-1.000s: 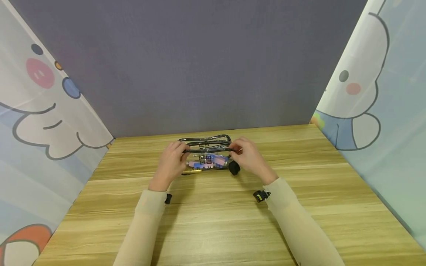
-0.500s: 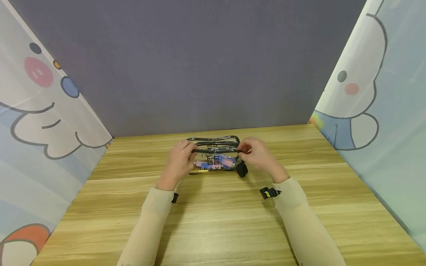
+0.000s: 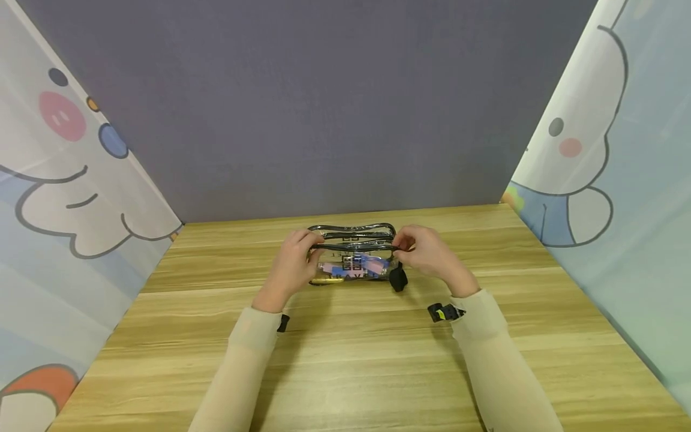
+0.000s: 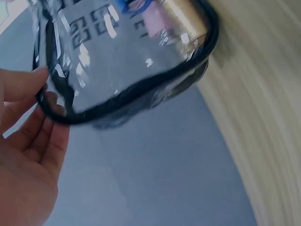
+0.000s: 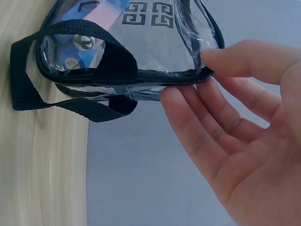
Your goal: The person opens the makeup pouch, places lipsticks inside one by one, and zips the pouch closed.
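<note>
A clear plastic toiletry bag [image 3: 352, 255] with black piping and printed lettering stands near the back of the wooden table. Through its front show blue and pink items [image 3: 358, 267] and a gold one [image 4: 186, 19]. My left hand [image 3: 293, 264] pinches the bag's upper left corner between thumb and fingers. At the upper right corner my right hand [image 3: 426, 252] pinches the black edge, thumb on the front and fingers behind. A black strap loop [image 5: 28, 70] hangs from the bag's right end, below the right hand.
The bag rests on a wood-grain table [image 3: 345, 360]. Behind it rises a grey panel [image 3: 345, 108]. Curtains with cartoon animals hang at the left [image 3: 59, 168] and right [image 3: 615, 180].
Bag and both hands have shifted right in the head view, mostly during the first half second. Both hands keep their pinch on the top corners.
</note>
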Demonstrator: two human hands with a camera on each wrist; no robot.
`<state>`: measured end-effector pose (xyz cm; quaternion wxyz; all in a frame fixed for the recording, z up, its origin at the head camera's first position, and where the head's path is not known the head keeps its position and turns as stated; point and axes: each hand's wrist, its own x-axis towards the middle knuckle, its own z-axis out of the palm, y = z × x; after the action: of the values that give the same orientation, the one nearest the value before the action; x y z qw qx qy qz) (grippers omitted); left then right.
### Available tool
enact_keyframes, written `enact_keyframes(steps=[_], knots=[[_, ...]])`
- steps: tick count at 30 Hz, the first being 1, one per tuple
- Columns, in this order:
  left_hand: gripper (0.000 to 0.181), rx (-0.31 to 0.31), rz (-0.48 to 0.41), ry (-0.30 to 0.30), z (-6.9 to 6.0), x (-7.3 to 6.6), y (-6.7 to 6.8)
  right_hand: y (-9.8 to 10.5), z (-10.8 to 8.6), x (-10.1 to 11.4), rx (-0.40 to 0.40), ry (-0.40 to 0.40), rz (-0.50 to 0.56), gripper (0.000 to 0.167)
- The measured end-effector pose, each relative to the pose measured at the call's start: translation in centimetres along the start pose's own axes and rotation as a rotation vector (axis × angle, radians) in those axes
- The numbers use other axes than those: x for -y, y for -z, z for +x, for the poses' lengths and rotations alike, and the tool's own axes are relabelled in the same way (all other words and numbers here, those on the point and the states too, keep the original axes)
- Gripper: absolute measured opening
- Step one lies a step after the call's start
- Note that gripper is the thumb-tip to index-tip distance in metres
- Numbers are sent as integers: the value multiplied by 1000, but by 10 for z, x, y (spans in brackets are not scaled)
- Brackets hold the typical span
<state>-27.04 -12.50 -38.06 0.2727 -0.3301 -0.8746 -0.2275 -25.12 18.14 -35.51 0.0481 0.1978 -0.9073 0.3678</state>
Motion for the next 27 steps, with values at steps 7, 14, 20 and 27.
enact_keyframes(steps=[7,14,20,27], knots=[[12,73,-48,136,-3,5,13,5,-2,-7,7,-21,53,13],[15,114,-279,300,-7,16,19,7,0,-21,-84,-105,141,18],[20,102,-376,362,-10,26,21,0,6,-28,-92,-204,258,26],[21,90,-411,474,-13,37,17,-7,7,-24,-67,-197,261,29]])
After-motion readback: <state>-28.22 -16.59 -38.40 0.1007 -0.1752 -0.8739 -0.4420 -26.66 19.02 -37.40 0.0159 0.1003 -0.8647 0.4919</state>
